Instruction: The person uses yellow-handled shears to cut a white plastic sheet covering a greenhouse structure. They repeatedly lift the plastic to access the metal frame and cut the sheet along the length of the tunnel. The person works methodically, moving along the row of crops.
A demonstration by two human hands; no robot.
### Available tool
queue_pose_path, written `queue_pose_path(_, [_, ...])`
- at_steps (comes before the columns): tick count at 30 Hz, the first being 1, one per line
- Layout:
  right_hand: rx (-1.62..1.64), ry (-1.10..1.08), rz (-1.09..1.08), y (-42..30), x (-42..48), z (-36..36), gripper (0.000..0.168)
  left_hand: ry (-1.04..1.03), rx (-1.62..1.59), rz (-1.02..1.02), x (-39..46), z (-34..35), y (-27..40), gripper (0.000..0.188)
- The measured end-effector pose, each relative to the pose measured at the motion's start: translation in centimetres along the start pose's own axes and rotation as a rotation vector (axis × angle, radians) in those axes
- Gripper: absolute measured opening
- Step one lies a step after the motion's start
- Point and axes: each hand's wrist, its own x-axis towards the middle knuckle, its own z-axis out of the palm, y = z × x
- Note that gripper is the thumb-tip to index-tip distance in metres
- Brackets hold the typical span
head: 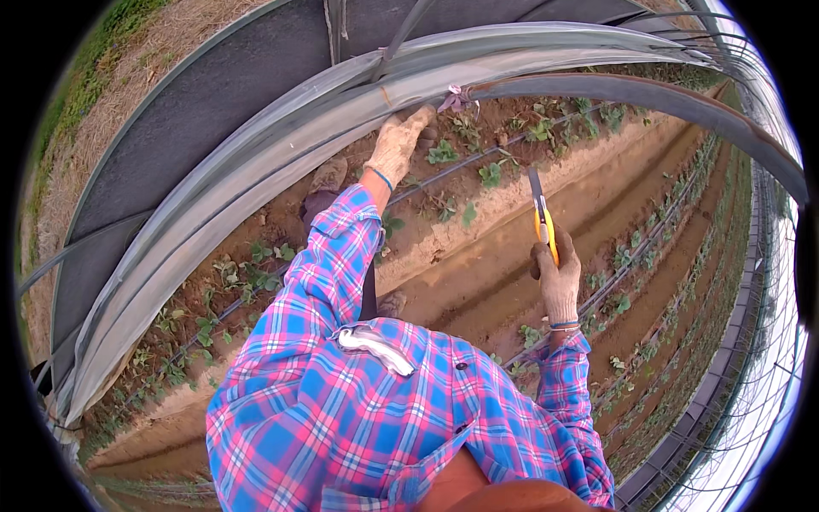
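Observation:
My left hand [395, 144], in a cotton work glove, is curled at the lower edge of the clear plastic sheeting [291, 137]. Its fingers close around the dark grey hose-like band [576, 86], just left of a pinkish cloth tie [454, 99] knotted around it. In my gloved right hand [558, 275] is a yellow utility knife [544, 224], held over the furrow with its dark blade extended and pointing away from me. The blade touches nothing.
Low leafy plants [441, 152] grow along a soil bed, beside a thin drip line [477, 157]. A muddy furrow [461, 269] separates it from further planted rows. Metal hoops [409, 29] and dark ground fabric [211, 96] lie beyond the sheeting. My shoe [329, 174] rests on the bed.

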Motion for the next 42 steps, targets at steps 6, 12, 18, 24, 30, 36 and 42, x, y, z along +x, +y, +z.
queue_pose_path(6, [-0.145, -0.002, -0.085, -4.1, 7.0, 2.4, 0.042, -0.152, -0.038, 0.236, 1.1, 1.5, 1.8, 0.025])
queue_pose_path(12, [-0.437, -0.121, -0.260, -6.8, 13.3, 2.5, 0.038, -0.211, 0.133, 0.424, 1.4, 2.0, 4.6, 0.019])
queue_pose_path(18, [-0.867, -0.226, -0.455, -9.7, 10.3, -0.1, 0.045, -0.321, 0.086, 0.379, -0.7, 2.3, 4.6, 0.022])
queue_pose_path(24, [-1.058, -0.273, -0.546, -12.6, 8.4, 1.5, 0.045, -0.369, 0.160, 0.427, -1.4, 0.3, 4.2, 0.025])
queue_pose_path(30, [-1.601, -0.322, -0.580, -15.0, 6.9, 4.4, 0.049, -0.460, 0.074, 0.448, -2.4, -0.2, 4.7, 0.036])
queue_pose_path(36, [-1.601, -0.296, -0.359, -13.7, 6.3, 8.2, 0.045, -0.477, 0.221, 0.465, -2.9, -1.5, 5.2, 0.027])
queue_pose_path(42, [-1.487, -0.213, -0.336, -10.4, 4.8, 7.6, 0.036, -0.431, 0.279, 0.483, -3.6, -2.1, 5.6, 0.018])
